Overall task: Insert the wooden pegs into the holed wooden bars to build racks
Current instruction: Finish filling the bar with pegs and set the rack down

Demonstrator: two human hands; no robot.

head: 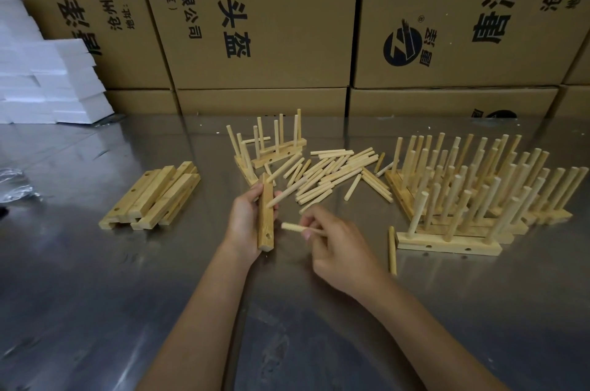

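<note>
Pegs: right hand pinches one (near bar's edge); left hand grips bar.

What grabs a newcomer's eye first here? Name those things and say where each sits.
A dense cluster of finished pale wooden racks stands at the right of the shiny metal table. Loose round wooden pegs lie scattered at its centre. Nearer, the left hand grips a holed wooden bar, while the right hand pinches a single peg.
</note>
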